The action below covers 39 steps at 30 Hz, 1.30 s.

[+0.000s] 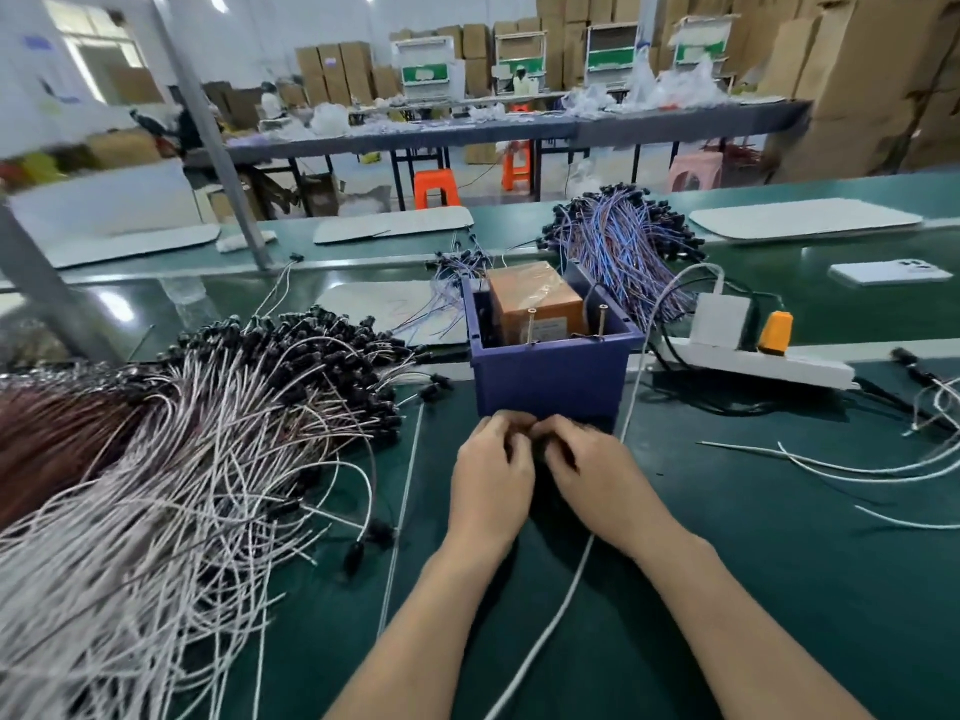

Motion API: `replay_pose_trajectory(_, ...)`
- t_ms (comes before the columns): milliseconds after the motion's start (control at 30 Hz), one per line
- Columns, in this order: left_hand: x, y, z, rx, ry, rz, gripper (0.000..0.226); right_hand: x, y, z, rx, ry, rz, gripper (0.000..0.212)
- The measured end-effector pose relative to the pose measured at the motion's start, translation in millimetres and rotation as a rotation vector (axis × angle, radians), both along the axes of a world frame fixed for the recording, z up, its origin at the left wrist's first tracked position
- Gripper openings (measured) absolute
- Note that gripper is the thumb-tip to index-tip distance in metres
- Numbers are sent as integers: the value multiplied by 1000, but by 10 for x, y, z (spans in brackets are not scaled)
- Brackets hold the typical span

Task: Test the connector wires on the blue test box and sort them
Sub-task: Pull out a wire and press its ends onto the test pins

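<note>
The blue test box (553, 376) stands mid-table with an orange block (535, 298) and two upright metal pins inside. My left hand (491, 467) and my right hand (582, 459) meet just in front of the box's near wall, fingers curled together around a small dark connector (535, 436) that is mostly hidden. A large heap of white wires with black connectors (208, 433) covers the table to the left. A bundle of blue-purple wires (623, 241) lies behind the box.
A white power strip (753, 356) with an orange plug and a white adapter sits right of the box; its white cable runs past my right arm. A few loose white wires (857, 465) lie at right. A phone (893, 272) rests far right.
</note>
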<state>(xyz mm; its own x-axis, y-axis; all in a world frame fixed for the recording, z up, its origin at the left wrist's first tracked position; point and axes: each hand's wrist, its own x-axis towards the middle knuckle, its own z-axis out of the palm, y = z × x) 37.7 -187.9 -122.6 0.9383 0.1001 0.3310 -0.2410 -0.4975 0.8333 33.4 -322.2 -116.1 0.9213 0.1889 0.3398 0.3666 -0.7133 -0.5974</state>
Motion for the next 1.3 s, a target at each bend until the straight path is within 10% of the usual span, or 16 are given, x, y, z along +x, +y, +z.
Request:
replay_pose_trajectory(233,-138,407,516,65,-73,50,28,-322,326,147,-181,-203,180,25)
replay_pose_trajectory(500,-589,1585,1278,1055,536,26,19,-398,1290,195,-456,-19,413,52)
replay_pose_trajectory(700,-847,1983,917,1383,468,100,21,-241,1286,208,-544,47,328,52)
replay_pose_trajectory(1067,-605,2127,1175,1048,46,202,38,-131,1259,223,-348,85,183,42)
replay_pose_trajectory(1300,-612,1392,1702,754,-461,150,32,-217,976,763,709,288,423,38)
